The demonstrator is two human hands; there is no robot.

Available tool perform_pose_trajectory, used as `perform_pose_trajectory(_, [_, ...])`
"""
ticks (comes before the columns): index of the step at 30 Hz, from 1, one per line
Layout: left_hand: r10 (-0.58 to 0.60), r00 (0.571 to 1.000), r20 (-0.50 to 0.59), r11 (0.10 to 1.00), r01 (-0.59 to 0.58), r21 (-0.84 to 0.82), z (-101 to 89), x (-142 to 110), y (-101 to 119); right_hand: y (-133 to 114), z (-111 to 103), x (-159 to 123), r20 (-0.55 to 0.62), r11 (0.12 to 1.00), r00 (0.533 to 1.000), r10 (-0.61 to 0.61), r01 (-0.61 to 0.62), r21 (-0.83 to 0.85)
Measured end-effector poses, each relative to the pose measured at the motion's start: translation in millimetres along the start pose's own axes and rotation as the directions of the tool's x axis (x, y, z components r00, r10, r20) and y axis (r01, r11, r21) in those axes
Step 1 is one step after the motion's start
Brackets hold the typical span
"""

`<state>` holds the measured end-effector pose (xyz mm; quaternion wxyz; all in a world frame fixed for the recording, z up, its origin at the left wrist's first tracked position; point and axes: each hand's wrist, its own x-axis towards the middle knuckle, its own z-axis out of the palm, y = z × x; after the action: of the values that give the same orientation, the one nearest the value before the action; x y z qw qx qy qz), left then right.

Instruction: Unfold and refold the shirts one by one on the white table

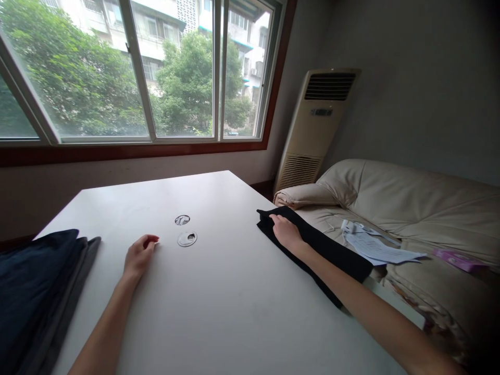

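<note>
A folded black garment (pixel 324 239) lies along the right edge of the white table (pixel 203 302), and part of it reaches past that edge. Its exact kind cannot be made out. My right hand (pixel 287 233) is closed on the garment's far end, fingertips at its fold and the forearm crossing over the cloth. My left hand (pixel 139 255) is just over the table left of the middle, its fingers loosely curled with nothing seen in them. A stack of folded dark blue and grey clothes (pixel 37 286) sits at the table's left edge.
Two round cable-hole inserts (pixel 187 239) are set in the tabletop. To the right stands a beige sofa (pixel 394 192) with papers (pixel 375 247) and a purple pack (pixel 461 259) on it. A floor-standing air conditioner (pixel 312 130) is in the corner beside the window (pixel 156 139).
</note>
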<state>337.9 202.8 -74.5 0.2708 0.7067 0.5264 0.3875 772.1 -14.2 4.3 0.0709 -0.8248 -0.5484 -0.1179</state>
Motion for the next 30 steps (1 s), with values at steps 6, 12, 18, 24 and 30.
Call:
perform_pose_trajectory(6, [-0.016,1.0,0.023,0.996,0.014,0.084,0.3,-2.0,6.4,12.7,-0.1,-1.9,0.044,0.995,0.998,-0.048,0.044,0.091])
perform_pose_trajectory(12, [-0.036,0.999,0.035,0.995,0.032,0.099,-1.8,-4.4,13.2,2.6,15.5,-16.9,0.072,0.994,0.992,-0.1,0.097,0.054])
perform_pose_trajectory(18, [-0.042,0.998,0.04,0.992,0.037,0.124,-2.1,-3.8,12.3,-0.6,15.8,-19.2,0.035,0.99,0.992,-0.123,0.121,0.067])
perform_pose_trajectory(24, [-0.035,0.999,0.037,0.991,0.03,0.129,-1.7,-3.2,13.1,6.8,12.3,-15.9,-0.107,0.977,0.988,-0.107,0.125,0.175])
perform_pose_trajectory(30, [-0.018,0.999,0.031,0.992,0.014,0.127,-0.4,-2.6,9.1,-4.4,27.4,-21.7,0.101,0.973,0.968,-0.231,0.233,-0.003])
